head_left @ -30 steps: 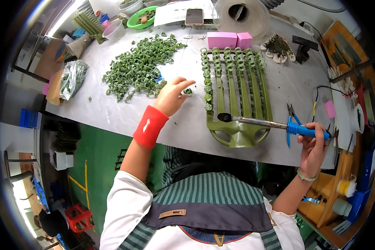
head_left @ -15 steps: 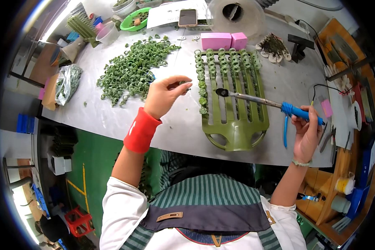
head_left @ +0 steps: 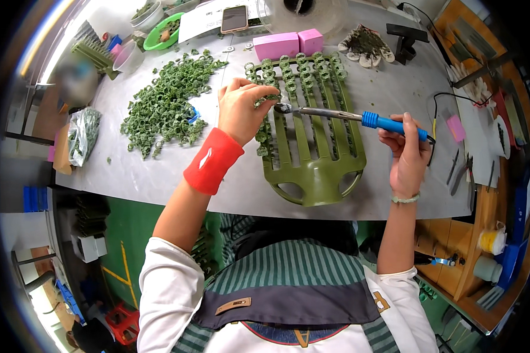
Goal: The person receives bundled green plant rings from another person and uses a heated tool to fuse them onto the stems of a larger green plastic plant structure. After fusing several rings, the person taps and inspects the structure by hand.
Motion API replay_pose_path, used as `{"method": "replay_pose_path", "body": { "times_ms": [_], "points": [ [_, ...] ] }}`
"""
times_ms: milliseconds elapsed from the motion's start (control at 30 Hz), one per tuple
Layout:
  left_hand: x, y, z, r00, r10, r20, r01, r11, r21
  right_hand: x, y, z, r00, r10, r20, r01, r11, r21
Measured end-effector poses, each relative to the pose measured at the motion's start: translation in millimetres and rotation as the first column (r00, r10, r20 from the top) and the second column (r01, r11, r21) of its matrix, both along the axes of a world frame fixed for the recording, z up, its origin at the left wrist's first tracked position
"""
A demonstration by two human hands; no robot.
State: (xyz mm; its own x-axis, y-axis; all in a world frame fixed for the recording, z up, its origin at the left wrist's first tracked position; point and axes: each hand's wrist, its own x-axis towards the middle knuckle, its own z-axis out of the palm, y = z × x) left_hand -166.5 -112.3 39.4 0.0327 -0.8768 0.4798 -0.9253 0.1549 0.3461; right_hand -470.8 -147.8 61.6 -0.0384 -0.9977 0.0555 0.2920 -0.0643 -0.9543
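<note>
In the head view, your right hand [head_left: 407, 156] is closed around the ribbed blue handle of a slim tool [head_left: 332, 113], its bare metal shaft pointing left across the olive-green frame [head_left: 316, 176] to a dark, rounded tip. Your left hand [head_left: 241, 110] is at the frame's left side, thumb and fingertips nearly together just beside that tip; you can't tell from here whether a small piece sits between them.

The frame lies flat on the grey tabletop [head_left: 241, 191], below and between your hands. It looks like smooth moulded plastic: long parallel bars that join in a solid curved base with a looped opening at each side. Small green rings [head_left: 263, 138] line the outer left bar and cluster at the far ends of the others. Left of your left hand, well apart from the tool, spreads a heap of crinkled green pieces [head_left: 165, 106], curled and mottled.
</note>
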Motion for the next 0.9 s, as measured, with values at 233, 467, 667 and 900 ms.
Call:
{"method": "replay_pose_path", "body": {
  "times_ms": [233,467,667,900],
  "points": [
    [-3.5,-10.3,-8.9,0.997,-0.015,0.078,0.016,1.000,-0.011,12.0,-1.4,-3.1,1.000,-0.006,0.024,0.007,1.000,-0.027],
    [2.2,-4.4,-12.2,0.995,0.002,0.104,0.000,1.000,-0.026,-3.8,7.7,11.1,1.000,0.003,-0.016,-0.004,0.998,-0.067],
    [31.1,12.5,8.9,0.844,0.098,-0.527,-0.028,0.990,0.140,-21.0,14.2,20.8,0.999,-0.042,-0.008,0.042,0.999,-0.032],
    [122.3,78.8,-27.2,0.962,0.258,0.090,-0.273,0.900,0.340,-21.2,19.7,24.8,1.000,-0.015,0.012,0.016,1.000,-0.020]
  ]
}}
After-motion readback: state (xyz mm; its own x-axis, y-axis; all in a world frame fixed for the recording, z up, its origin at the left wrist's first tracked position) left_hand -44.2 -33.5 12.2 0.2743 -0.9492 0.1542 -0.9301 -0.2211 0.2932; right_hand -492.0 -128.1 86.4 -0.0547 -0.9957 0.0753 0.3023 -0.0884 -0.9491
